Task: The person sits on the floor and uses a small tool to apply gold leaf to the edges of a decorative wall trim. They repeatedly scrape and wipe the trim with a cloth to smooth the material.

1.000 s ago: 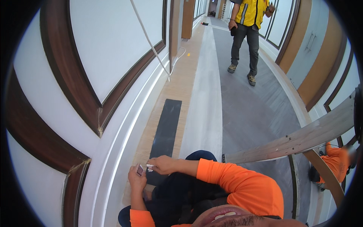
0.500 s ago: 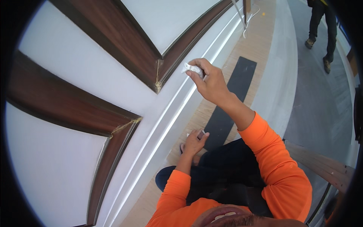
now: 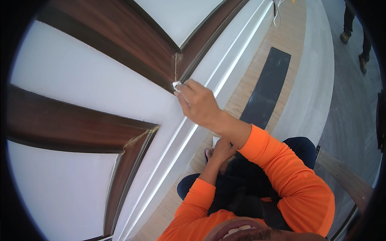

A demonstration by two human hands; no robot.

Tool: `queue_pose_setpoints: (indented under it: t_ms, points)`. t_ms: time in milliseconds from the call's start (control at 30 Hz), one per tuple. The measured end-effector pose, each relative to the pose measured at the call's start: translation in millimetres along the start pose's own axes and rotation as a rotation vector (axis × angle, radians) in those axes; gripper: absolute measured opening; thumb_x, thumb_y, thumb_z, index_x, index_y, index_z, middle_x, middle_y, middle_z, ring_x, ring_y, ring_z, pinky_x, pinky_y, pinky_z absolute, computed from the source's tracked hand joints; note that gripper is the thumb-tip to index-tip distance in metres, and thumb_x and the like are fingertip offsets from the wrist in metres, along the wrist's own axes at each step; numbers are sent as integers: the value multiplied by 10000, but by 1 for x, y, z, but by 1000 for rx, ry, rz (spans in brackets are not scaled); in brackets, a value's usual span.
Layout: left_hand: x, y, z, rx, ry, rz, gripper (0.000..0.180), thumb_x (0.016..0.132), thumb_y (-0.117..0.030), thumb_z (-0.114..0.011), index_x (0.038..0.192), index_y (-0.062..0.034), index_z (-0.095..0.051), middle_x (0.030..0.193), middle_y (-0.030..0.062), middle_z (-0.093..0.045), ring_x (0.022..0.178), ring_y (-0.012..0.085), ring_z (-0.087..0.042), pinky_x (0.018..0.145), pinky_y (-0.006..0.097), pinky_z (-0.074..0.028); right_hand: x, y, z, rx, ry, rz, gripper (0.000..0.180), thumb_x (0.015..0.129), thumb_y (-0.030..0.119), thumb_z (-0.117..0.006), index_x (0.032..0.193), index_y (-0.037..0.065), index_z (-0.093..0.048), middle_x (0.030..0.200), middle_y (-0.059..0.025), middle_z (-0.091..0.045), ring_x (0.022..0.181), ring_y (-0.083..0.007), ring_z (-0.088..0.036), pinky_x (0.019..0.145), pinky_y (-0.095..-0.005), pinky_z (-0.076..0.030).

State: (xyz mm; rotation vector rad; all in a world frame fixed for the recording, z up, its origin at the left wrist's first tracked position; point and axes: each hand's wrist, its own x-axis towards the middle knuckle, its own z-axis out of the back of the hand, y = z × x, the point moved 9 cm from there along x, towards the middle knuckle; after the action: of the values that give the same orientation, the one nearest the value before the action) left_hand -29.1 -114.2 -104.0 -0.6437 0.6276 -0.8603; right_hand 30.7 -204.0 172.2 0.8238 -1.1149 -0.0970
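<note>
My right hand (image 3: 200,103) is raised against the white wall panel (image 3: 92,92), fingers closed on a small white piece (image 3: 176,85) that it presses at the corner of the dark wood trim (image 3: 169,60). My left hand (image 3: 222,149) rests low near my knee and holds a small white object (image 3: 216,140), mostly hidden behind my right forearm. Both sleeves are orange. I am crouched close to the wall in dark trousers.
A second dark wood trim frame (image 3: 80,128) with a yellowish seam at its corner lies to the left. White baseboard mouldings (image 3: 193,136) run along the wooden floor. A dark flat strip (image 3: 267,86) lies on the floor. Another person's legs (image 3: 356,28) stand at the top right.
My right hand rose from my lap to the wall and now presses the white piece at the trim corner. My view swung toward the wall. The left hand stayed low.
</note>
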Motion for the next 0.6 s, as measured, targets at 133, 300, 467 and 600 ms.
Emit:
queue_pose_setpoints:
  t_ms: [133,300,467,600]
  points:
    - [-3,-21,10,-14,19,84,422,924,-267,-728,1291,-66,-673,1208,227,-663,1065,427,-654,938,479,-523,13,-29,16,45,-18,-30,173,899,-5,-716,1067,9,-759,864,-133,-615,702,-279,-656,634,-379,-541]
    - [-2,-11,2,11,-18,-32,494,948,-333,-720,1346,-46,-662,1132,215,-651,1051,417,-657,933,484,-521,7,-8,5,-16,71,116,178,897,21,-724,1072,8,-755,837,-137,-599,699,-296,-649,645,-389,-549]
    - [0,-5,3,89,7,21,476,956,-371,-734,1280,-24,-700,1132,224,-670,1048,393,-673,906,445,-531,34,-37,38,-188,77,-13,224,870,26,-729,1093,23,-746,867,-130,-591,783,-322,-646,675,-425,-555]
    - [2,5,-4,98,-53,-82,491,949,-378,-736,1306,-44,-700,1094,224,-663,1041,407,-663,928,461,-529,11,7,0,-119,134,200,169,929,86,-659,1066,41,-746,846,-110,-577,796,-293,-639,671,-423,-564]
